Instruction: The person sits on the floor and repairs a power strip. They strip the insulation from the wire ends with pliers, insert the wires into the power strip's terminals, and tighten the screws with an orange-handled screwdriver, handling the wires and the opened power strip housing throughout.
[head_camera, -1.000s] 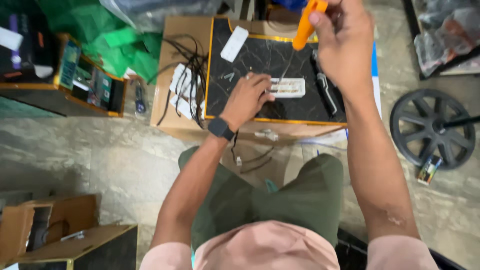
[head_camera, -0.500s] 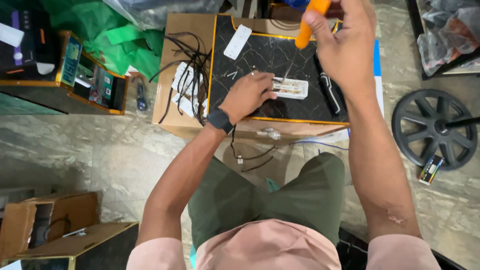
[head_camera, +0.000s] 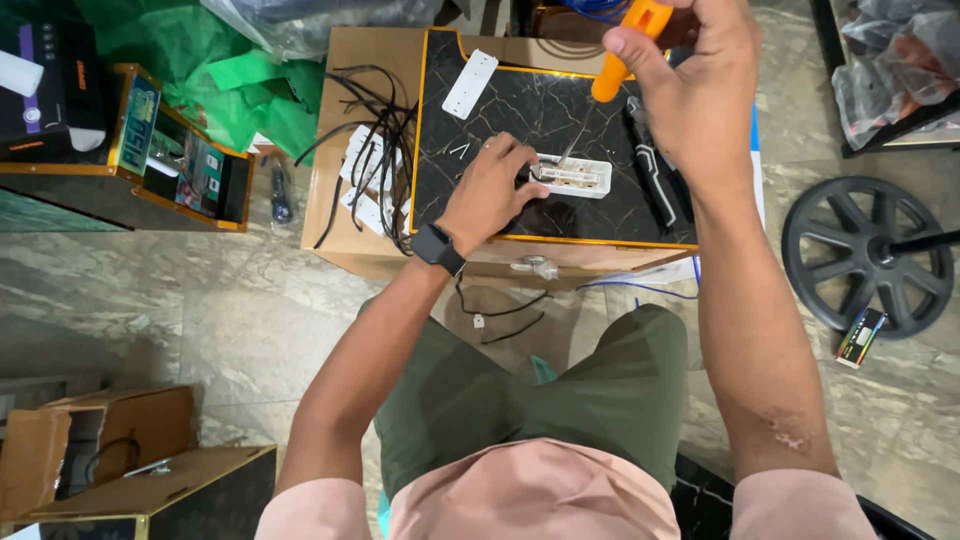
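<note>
A person works a screwdriver into a small white plastic box on a dark board.

The right hand (head_camera: 700, 95) is closed around the orange screwdriver (head_camera: 618, 62), with its thin tip down at the white box (head_camera: 572, 177); the left hand (head_camera: 492, 190) holds the box's left end, fingers curled on it; the box lies open near the middle of the black marble board (head_camera: 520, 110), so the job looks partly done, with the white cover strip (head_camera: 470, 84) lying apart at the top left; a bunch of black wires (head_camera: 370, 150) waits beside the board; far left stands a box with a green label (head_camera: 140, 125); by the black wheel (head_camera: 865, 255) lies a small colourful pack (head_camera: 860, 337).
</note>
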